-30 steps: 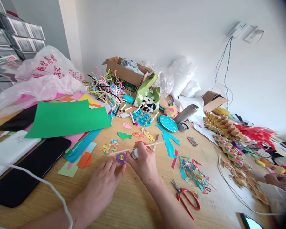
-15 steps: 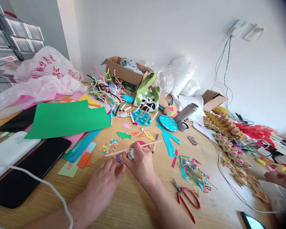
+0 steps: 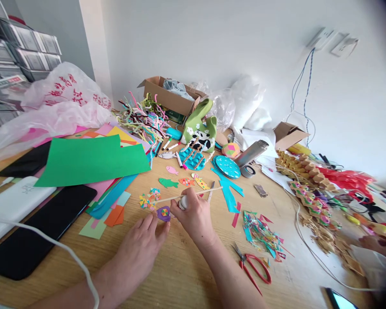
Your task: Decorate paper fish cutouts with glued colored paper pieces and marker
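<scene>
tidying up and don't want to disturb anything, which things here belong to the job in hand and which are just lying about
Seemingly in use:
purple paper cutout, at the left hand
thin stick and white object, in the right hand
perhaps the paper bits close by

Seemingly just lying about:
red-handled scissors
steel flask
green sheet
panda bag

Cannot see the middle of the stick (image 3: 217, 189) or all of the white thing (image 3: 182, 202), both partly hidden by the right hand (image 3: 195, 216) and the latter too covered to name. Cannot follow the phone (image 3: 339, 299) past the bottom edge or the white slab (image 3: 16, 210) past the left. Cannot make out single shreds (image 3: 260, 231) or the other person's hand (image 3: 377, 245), blurred at the far right.
</scene>
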Demonstrator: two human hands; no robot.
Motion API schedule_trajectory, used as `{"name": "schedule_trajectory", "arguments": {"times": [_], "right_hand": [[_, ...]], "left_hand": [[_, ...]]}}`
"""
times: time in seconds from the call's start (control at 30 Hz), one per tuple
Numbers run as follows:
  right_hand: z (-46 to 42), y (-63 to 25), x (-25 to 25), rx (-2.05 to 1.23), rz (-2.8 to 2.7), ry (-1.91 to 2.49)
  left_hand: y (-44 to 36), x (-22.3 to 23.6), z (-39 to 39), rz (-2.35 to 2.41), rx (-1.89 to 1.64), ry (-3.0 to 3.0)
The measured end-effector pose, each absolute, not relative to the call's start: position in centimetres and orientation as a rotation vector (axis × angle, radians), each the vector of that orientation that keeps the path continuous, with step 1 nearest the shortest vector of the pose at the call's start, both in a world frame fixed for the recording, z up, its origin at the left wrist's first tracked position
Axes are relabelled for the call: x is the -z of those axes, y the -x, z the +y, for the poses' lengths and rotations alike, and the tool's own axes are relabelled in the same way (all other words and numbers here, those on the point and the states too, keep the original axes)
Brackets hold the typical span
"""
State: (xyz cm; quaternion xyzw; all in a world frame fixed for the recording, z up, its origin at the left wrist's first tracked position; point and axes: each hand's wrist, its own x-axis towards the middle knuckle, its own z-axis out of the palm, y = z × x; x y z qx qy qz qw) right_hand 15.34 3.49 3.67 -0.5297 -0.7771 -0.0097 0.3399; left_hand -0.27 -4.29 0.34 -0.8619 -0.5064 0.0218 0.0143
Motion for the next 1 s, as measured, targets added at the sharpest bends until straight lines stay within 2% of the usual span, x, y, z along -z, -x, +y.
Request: {"name": "schedule_trajectory", "arguments": {"times": [1.0], "right_hand": [[3.7,-15.2,-3.6,0.116,-2.028,1.368]], "left_hand": [[0.3,-0.7,-4.3,-1.581,-0.117,2.681]]}}
